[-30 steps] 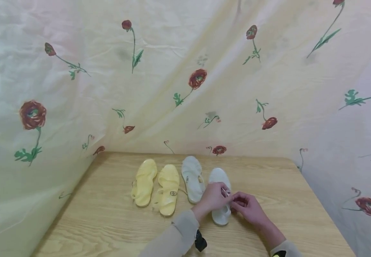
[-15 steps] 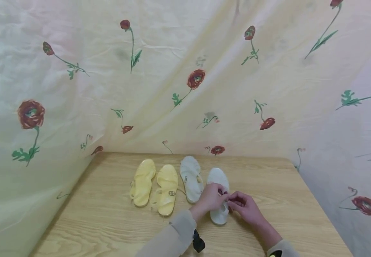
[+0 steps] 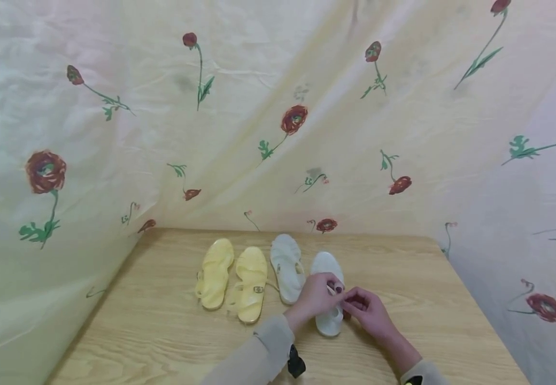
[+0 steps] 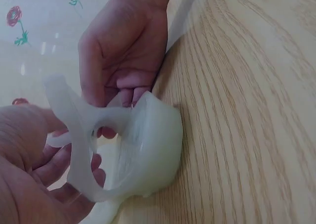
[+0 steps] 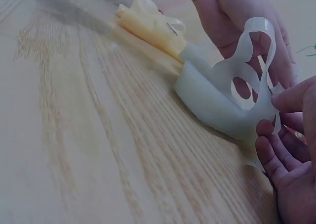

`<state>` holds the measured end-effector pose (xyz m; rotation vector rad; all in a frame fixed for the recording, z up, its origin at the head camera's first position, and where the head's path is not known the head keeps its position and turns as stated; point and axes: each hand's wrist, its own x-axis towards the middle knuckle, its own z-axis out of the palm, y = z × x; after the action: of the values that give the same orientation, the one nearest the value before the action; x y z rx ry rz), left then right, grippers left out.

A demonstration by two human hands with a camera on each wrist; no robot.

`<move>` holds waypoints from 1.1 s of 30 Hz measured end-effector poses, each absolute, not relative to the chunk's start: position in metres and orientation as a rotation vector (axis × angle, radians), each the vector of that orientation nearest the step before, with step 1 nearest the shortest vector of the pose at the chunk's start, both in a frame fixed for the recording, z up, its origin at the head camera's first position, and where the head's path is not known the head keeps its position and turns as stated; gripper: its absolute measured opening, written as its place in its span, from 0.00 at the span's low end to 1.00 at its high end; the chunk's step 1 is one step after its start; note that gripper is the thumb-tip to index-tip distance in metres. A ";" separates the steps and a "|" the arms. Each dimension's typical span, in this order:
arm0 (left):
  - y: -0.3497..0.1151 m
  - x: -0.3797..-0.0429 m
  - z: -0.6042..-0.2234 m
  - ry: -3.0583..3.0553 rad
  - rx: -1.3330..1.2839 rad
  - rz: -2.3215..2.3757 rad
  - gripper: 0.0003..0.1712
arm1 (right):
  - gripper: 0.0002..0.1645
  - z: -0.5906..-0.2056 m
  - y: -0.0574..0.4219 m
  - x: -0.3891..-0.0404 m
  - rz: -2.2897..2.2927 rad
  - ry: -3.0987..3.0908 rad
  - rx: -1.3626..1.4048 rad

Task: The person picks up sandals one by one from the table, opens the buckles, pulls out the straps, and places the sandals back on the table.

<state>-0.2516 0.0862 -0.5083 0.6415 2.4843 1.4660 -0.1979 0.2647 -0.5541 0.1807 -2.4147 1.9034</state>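
A white jelly sandal point(image 3: 329, 324) lies on the wooden table, its heel end towards me. My left hand point(image 3: 313, 295) reaches over its middle from the left, fingers curled round the side straps. From the right, my right hand point(image 3: 371, 313) pinches the ankle strap between thumb and forefinger, close to the left fingertips. In the left wrist view, the heel loop of the white sandal point(image 4: 163, 145) stands up between both hands. The right wrist view shows the thin strap point(image 5: 270, 70) rising beside the right fingers point(image 5: 291, 98). The buckle is mostly hidden by the fingers.
Left of the held sandal lies a second white sandal point(image 3: 287, 272). Farther left are two yellow sandals, one with a buckle point(image 3: 251, 283) and one beside it point(image 3: 216, 275). A flowered cloth point(image 3: 239, 133) hangs behind the table point(image 3: 162, 331).
Both hands stay at the same sandal, with only small finger movements at the strap. The sandals keep their places; the head view shifts slightly.
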 end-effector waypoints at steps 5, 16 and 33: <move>0.088 -0.254 -0.513 2.505 0.621 1.479 0.03 | 0.12 -0.560 0.265 -0.198 1.908 -2.392 0.201; 0.087 -0.254 -0.516 2.473 0.515 1.679 0.07 | 0.10 -0.569 0.268 -0.197 1.876 -2.373 0.226; 0.093 -0.261 -0.481 2.983 1.293 -0.032 0.07 | 0.15 -0.563 0.271 -0.198 1.915 -2.429 0.211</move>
<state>-0.2608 0.0932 -0.4810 1.2928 2.9835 -0.0323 -0.1982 0.2707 -0.5632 0.2114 -2.4286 1.9149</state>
